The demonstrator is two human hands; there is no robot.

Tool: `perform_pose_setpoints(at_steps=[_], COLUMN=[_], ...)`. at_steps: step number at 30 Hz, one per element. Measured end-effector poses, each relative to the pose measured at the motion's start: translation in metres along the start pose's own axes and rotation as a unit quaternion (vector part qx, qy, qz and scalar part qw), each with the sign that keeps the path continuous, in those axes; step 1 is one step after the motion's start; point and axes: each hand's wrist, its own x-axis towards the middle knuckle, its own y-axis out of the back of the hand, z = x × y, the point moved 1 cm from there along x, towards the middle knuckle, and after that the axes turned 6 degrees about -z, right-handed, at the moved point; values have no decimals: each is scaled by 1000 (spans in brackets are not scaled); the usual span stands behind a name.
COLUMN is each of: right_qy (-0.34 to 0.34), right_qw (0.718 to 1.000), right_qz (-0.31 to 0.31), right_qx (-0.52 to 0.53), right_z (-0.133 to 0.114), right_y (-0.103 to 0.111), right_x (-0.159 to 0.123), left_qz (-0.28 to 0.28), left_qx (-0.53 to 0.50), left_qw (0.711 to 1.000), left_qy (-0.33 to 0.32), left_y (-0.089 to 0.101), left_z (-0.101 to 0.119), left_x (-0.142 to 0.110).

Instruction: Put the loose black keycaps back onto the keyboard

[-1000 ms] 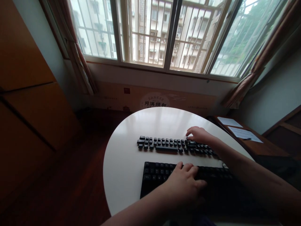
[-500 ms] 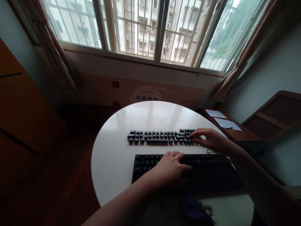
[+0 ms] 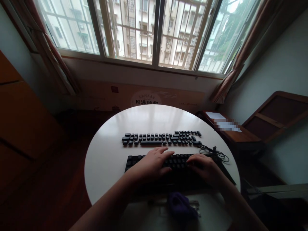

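Note:
A black keyboard (image 3: 179,161) lies across the round white table, its upper rows fitted with keycaps and its lower part dark and shaded. My left hand (image 3: 154,162) rests over its left half, fingers spread and apart. At the right half, my right hand (image 3: 204,165) pinches thumb and forefinger together over the keys, on what looks like a small dark keycap mostly hidden by the fingers. Beyond the keyboard, loose black keycaps (image 3: 151,138) stand in ordered rows, with a long space bar (image 3: 151,143) among them.
A coiled black cable (image 3: 214,150) sits behind the keyboard's right end. Nearer me on the white table (image 3: 103,160) are a purple cloth-like item (image 3: 180,205) and small metal pieces (image 3: 194,205). Papers (image 3: 227,125) lie on a brown side table at right.
My right hand went from the loose keycap rows back to the keyboard, fingers pinched. My left hand stayed over the keyboard. The view shifted, showing more of the near table and purple item.

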Motion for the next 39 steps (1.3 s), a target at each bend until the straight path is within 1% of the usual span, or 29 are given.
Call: perform_pose_setpoints(at_steps=[3, 9, 15, 22, 24, 30, 36, 39], right_qy=[37, 74, 102, 131, 131, 94, 107, 103], right_qw=[999, 996, 992, 987, 987, 992, 991, 990], right_qz=[16, 29, 20, 14, 12, -12, 1, 3], right_qx=[-29, -48, -65, -91, -94, -83, -85, -95], right_z=[-1, -3, -7, -7, -7, -8, -8, -7], right_y=[0, -2, 0, -1, -2, -2, -2, -4], right_x=[-1, -1, 2, 3, 2, 0, 1, 1], left_qz=[-7, -7, -24, -26, -28, -32, -35, -31], left_qx=[-5, -6, -5, -16, -18, -21, -17, -22], left_qw=[1000, 1000, 1000, 1000, 999, 999, 999, 999], left_qy=[-2, -15, -2, -9, -6, -3, 0, -4], left_y=[-3, -6, -2, 1, 2, 4, 4, 4], left_z=[-3, -7, -3, -2, -1, 3, 3, 2], left_x=[2, 4, 3, 2, 1, 1, 0, 0])
